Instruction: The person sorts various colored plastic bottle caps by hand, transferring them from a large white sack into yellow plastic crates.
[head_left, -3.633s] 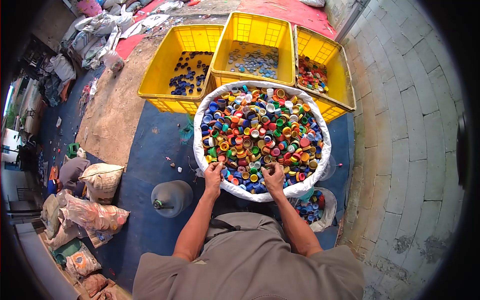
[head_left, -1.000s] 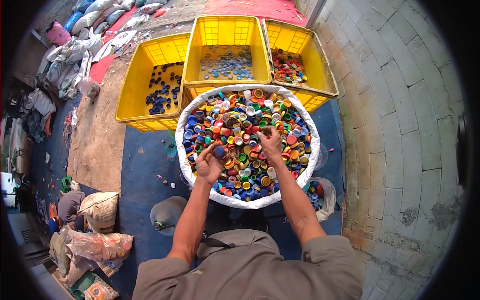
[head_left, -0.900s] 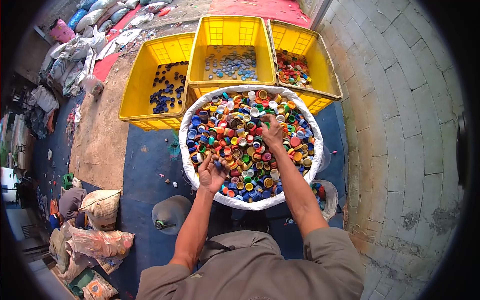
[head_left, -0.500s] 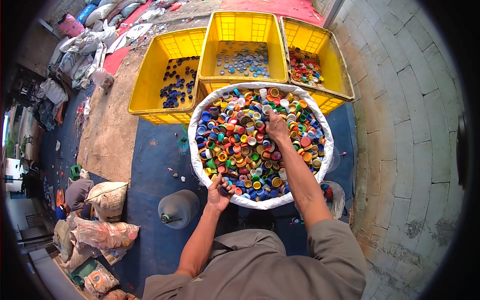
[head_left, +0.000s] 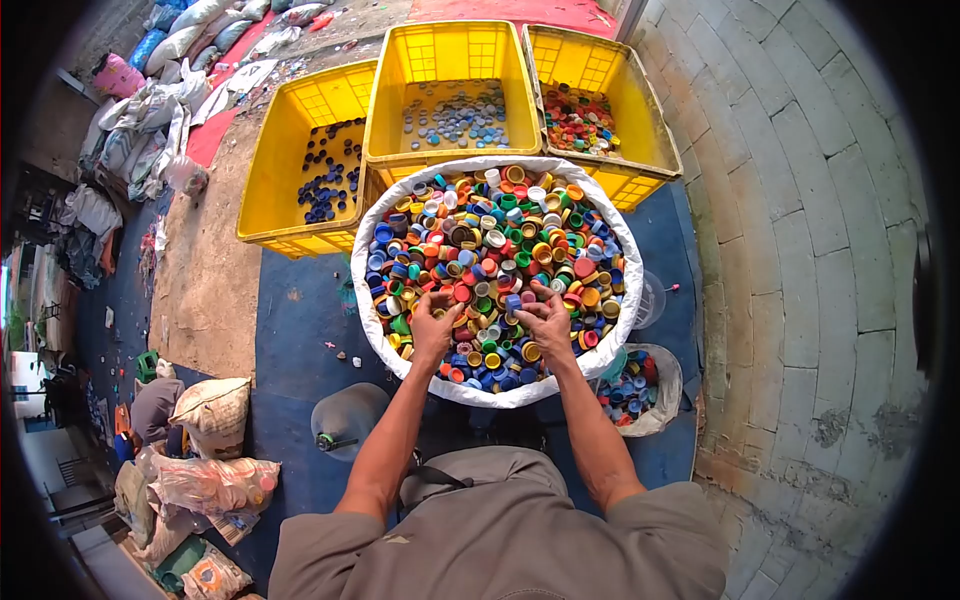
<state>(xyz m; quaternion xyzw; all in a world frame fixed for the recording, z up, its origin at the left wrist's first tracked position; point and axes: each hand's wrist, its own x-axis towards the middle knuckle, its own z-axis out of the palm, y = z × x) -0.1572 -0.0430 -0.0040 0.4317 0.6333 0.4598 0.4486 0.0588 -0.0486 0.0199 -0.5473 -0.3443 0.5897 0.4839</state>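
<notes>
A round white-rimmed sack (head_left: 630, 290) in front of me is full of mixed coloured bottle caps (head_left: 480, 270). Over the near part of the heap, my left hand (head_left: 434, 325) is closed with fingertips together, at a red cap; whether it grips that cap is too small to tell. To its right, my right hand (head_left: 546, 318) has a blue cap (head_left: 513, 303) between thumb and fingers. Beyond the sack stand three yellow crates: the left one (head_left: 262, 190) holds dark blue caps, the middle one (head_left: 400, 70) light blue and whitish caps, the right one (head_left: 640, 120) red and orange caps.
A clear bottle (head_left: 350, 420) lies on the blue floor sheet left of the sack. At the right is a smaller bag (head_left: 668, 400) of caps, near a block wall (head_left: 810, 300). Stuffed sacks (head_left: 212, 415) lie at the lower left, more bags at the upper left.
My right hand has come back from the far part of the heap to the near side. My left hand has moved from the near rim in over the caps. The view has shifted slightly.
</notes>
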